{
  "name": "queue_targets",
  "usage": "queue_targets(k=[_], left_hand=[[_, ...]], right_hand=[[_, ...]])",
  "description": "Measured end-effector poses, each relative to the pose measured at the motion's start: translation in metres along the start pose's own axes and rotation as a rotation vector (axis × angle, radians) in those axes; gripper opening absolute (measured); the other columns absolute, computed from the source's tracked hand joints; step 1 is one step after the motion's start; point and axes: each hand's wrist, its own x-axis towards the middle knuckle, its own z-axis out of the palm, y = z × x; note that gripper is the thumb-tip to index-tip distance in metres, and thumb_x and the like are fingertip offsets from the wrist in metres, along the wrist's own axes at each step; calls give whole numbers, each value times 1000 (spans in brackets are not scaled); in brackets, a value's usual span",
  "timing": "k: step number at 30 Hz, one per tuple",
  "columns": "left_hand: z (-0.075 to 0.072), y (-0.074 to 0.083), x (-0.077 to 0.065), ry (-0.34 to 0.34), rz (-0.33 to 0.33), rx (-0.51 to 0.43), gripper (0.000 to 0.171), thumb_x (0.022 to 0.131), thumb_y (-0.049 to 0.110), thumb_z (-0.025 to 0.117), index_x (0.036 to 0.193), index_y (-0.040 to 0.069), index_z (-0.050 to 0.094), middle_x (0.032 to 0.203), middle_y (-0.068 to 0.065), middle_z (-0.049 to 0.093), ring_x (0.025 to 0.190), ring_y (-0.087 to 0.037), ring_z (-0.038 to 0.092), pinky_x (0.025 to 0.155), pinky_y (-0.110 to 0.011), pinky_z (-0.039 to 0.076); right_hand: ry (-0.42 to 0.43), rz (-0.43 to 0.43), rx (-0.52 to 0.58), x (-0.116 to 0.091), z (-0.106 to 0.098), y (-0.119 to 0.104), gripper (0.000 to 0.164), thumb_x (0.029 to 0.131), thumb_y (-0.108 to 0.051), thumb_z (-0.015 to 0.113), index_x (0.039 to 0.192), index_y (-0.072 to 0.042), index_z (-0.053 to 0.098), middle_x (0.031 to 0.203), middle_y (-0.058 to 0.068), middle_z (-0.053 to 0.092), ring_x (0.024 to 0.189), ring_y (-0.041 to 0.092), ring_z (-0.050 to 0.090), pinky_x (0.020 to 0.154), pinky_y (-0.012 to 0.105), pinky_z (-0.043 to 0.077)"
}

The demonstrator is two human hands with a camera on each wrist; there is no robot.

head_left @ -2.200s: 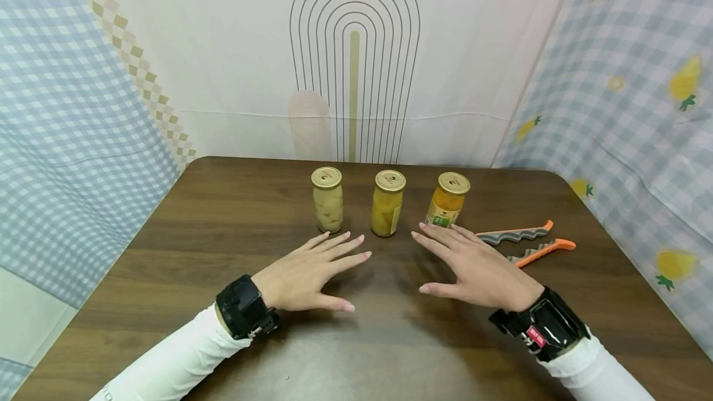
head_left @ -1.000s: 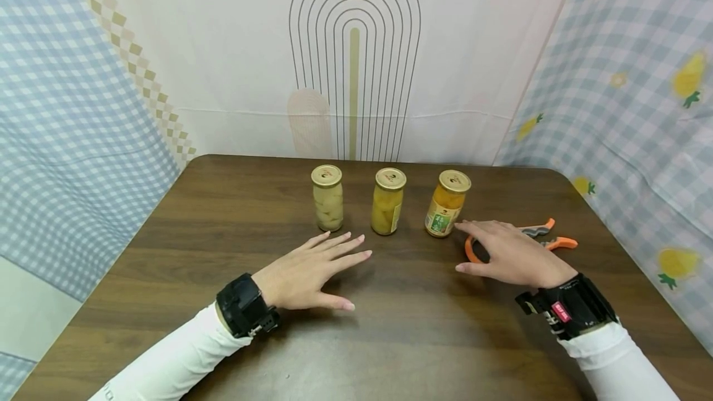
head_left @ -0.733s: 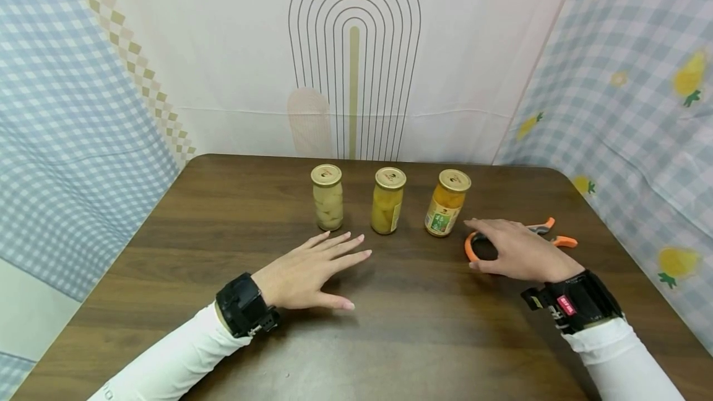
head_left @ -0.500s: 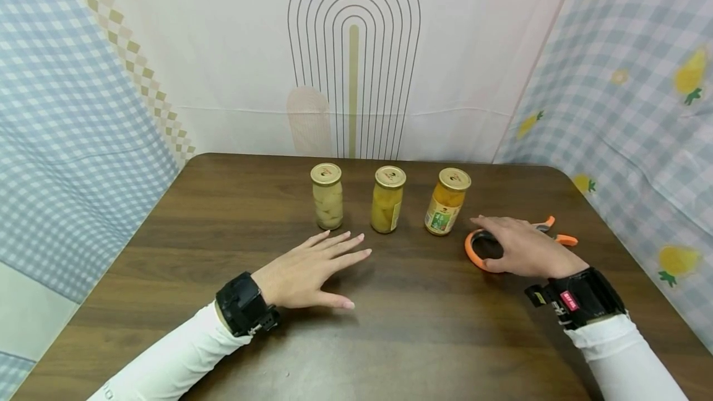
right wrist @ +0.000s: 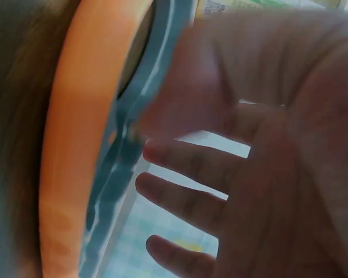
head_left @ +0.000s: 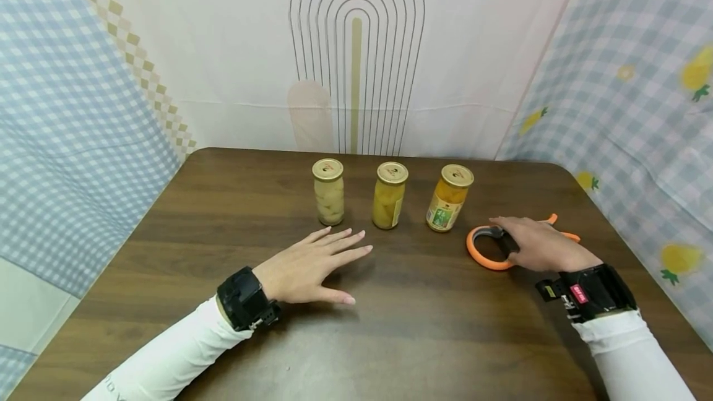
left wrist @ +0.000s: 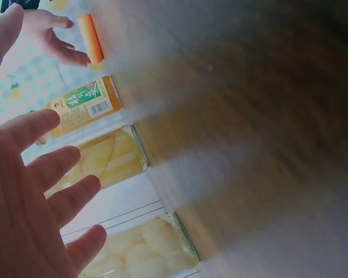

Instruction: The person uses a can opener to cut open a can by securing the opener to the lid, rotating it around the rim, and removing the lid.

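Observation:
An orange and grey jar opener (head_left: 492,264) lies on the right of the table, its ring to the left and two handles to the right. My right hand (head_left: 543,243) is over its middle and hides that part. In the right wrist view the fingers (right wrist: 188,198) are apart and fairly straight, with the thumb by the grey inner edge of the orange band (right wrist: 75,116); whether it touches is unclear. My left hand (head_left: 309,268) is spread palm down before a jar of pale pieces (head_left: 330,197), holding nothing.
Beside the pale jar stand a yellow fruit jar (head_left: 387,203) and a labelled orange fruit jar (head_left: 444,212), all upright with gold lids. The brown wooden table (head_left: 390,339) has cloth hangings (head_left: 234,67) behind and at both sides.
My right hand has moved right, from in front of the orange fruit jar to over the jar opener, along it toward its handles. The ring has come into sight. My left hand stays put.

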Motion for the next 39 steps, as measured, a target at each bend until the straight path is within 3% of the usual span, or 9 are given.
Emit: queue_targets(k=[8,15,21,39], left_hand=[[-1,-1,2,-2,6,-7,86,92,78,44,162,31,23,170,-1,23,157,-24,22,128,-50,16],[-2,-1,4,0,6,-6,86,92,78,44,162,31,23,169,-1,23,156,-24,23,128,-50,16],[-1,-1,3,1,4,-19,86,92,78,44,162,31,24,169,-1,25,156,-25,25,128,-51,17],[0,0,1,-16,-6,-16,86,92,78,43,162,31,23,168,-1,27,155,-24,27,128,-51,18]], right_hand=[[37,1,-70,-1,4,10,64,83,10,70,143,6,49,137,33,56,123,55,53,95,65,48],[-6,29,-111,-1,5,19,77,75,12,73,147,2,46,144,38,47,130,58,46,101,71,40],[-25,57,-118,-1,8,22,81,75,14,69,150,2,42,148,38,42,134,58,40,103,72,38],[14,23,-163,-2,16,26,67,79,12,73,141,3,48,132,29,53,120,51,52,97,67,45]])
